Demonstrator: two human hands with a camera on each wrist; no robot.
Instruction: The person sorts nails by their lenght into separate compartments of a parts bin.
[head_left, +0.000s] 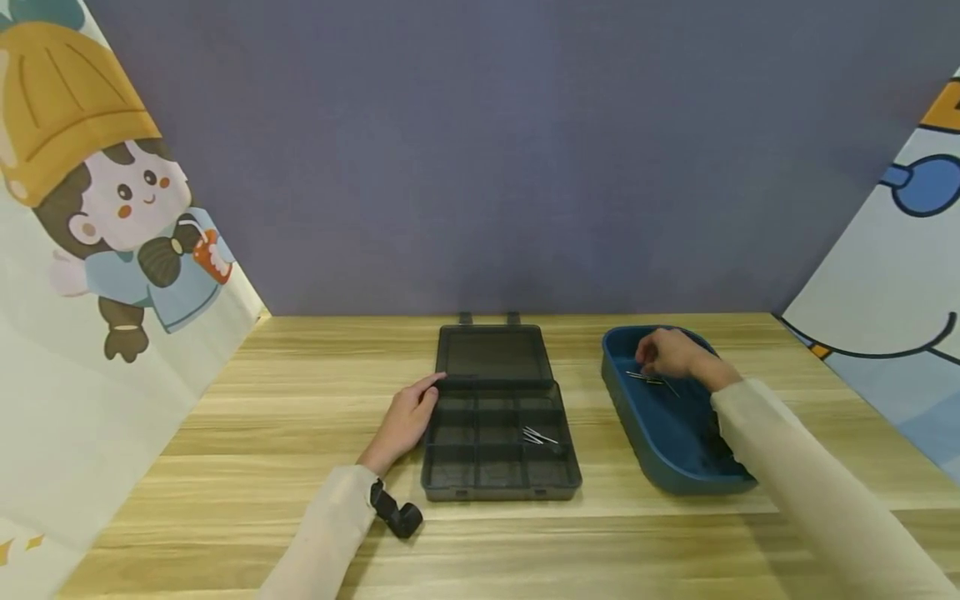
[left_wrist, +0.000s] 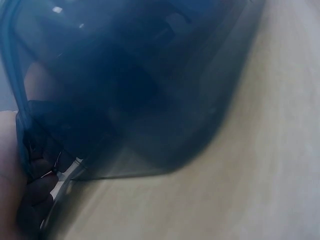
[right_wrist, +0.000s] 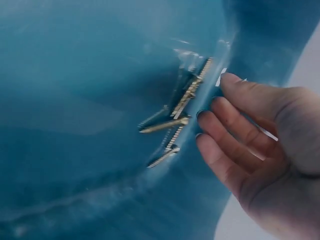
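Observation:
A translucent dark organizer box with several compartments lies on the table, its lid folded back. My left hand rests along the box's left edge, index finger stretched toward the hinge; the left wrist view shows that hand beside the dark plastic. A few thin silver screws sit in a right-hand compartment. My right hand is down inside a blue bin, fingers bent beside several loose brass and silver screws. A bright sliver shows at its thumb tip; I cannot tell whether it is a pinched screw.
The wood-grain table runs back to a grey-purple partition. Cartoon-printed panels stand at left and right. A black wrist camera sticks out from my left sleeve, close to the box's near left corner.

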